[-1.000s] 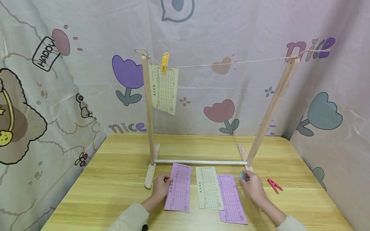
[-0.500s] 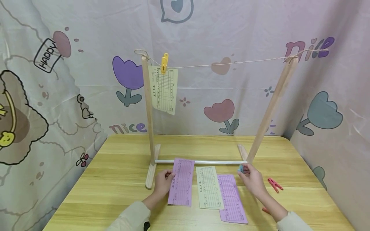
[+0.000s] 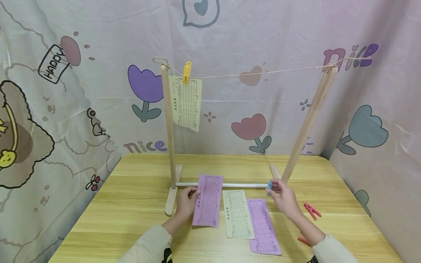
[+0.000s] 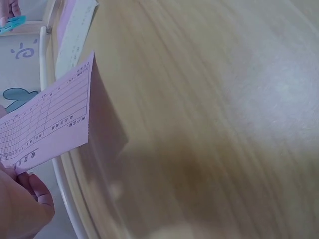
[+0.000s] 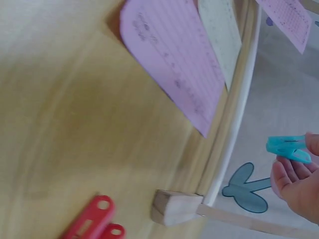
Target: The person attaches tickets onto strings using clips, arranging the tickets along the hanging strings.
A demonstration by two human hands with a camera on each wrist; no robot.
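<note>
Two pale sleeves (image 3: pixel 144 245) come in at the near edge, reaching over a wood-grained desk (image 3: pixel 108 219). Just beside the right forearm, and partly hidden by it, lies a red clip (image 3: pixel 304 241). Between the arms a flat purple slip (image 3: pixel 265 228) rests on the desk, its left edge covered by a cream slip (image 3: pixel 238 215); both are printed with ruled tables.

A little farther off, the left hand (image 3: pixel 186 202) pinches the long side of a raised purple slip (image 3: pixel 208 201) between thumb and fingers. This slip is clear of the desk, and the left wrist view shows its shadow below. Opposite, the right hand (image 3: pixel 283 198) grips a blue clip (image 3: pixel 269 187) between thumb and fingertips, well apart from the raised slip. Right of that hand, a second red clip (image 3: pixel 312 211) lies on the desk, its legs spread.

Behind the hands stands a wooden frame (image 3: pixel 169 131), its two posts joined low down by a white rod (image 3: pixel 246 185). A thin string (image 3: pixel 250 74) runs between the post tops. Near the left post, a yellow clip (image 3: pixel 186 73) holds a hanging cream slip (image 3: pixel 186 106) on it. Farthest back hangs a cloth (image 3: pixel 217 47) patterned with tulips and lettering.
</note>
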